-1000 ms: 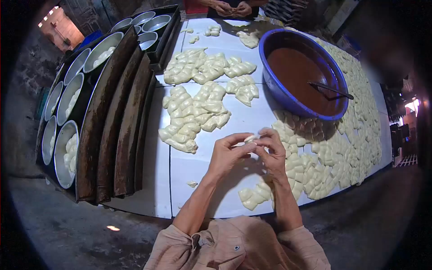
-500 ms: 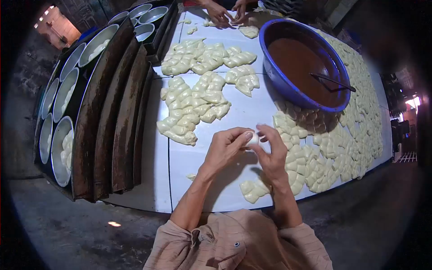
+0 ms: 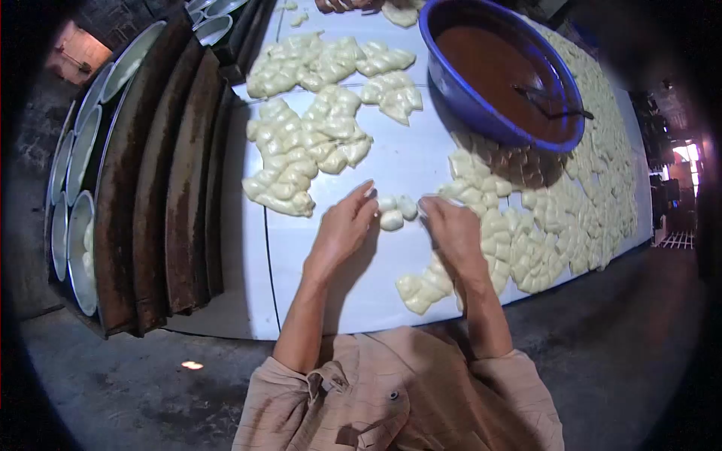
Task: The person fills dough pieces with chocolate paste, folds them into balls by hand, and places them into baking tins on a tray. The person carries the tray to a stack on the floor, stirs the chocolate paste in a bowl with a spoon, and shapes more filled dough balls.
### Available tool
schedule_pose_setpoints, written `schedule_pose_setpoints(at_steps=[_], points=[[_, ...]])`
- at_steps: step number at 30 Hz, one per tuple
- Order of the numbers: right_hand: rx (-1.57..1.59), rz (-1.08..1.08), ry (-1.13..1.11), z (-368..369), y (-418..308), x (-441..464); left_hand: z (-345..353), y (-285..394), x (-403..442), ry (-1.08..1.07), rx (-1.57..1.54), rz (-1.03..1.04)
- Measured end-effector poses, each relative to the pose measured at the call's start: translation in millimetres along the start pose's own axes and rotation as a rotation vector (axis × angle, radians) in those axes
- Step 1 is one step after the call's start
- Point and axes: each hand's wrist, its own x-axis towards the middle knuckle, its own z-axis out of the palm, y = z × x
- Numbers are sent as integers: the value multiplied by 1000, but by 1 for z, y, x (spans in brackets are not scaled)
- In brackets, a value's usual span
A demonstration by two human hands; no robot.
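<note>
- Small dough lumps (image 3: 391, 219) are lying between the hands, left hand (image 3: 347, 225) sitting at their nine o'clock, right hand (image 3: 455, 229) close at three.
- Left fingers are standing slightly apart; whether the right's are pinching, I can't tell.
- At twelve, the view is cropping a co-worker's hand (image 3: 347, 4).

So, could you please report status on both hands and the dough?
Left hand beside small dough lumps; right hand close on their other side. Lumps clustered on white tabletop. Blue basin beyond, clear of both hands.
</note>
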Motion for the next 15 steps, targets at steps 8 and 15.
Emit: schedule_pose_setpoints(at_steps=[8,15], points=[[-217,-580,-338,-19,-1,-54,-18,-7,-49,5,65,-55],[82,-233,-551,-22,3,-59,25,5,-84,-364,83,-143]])
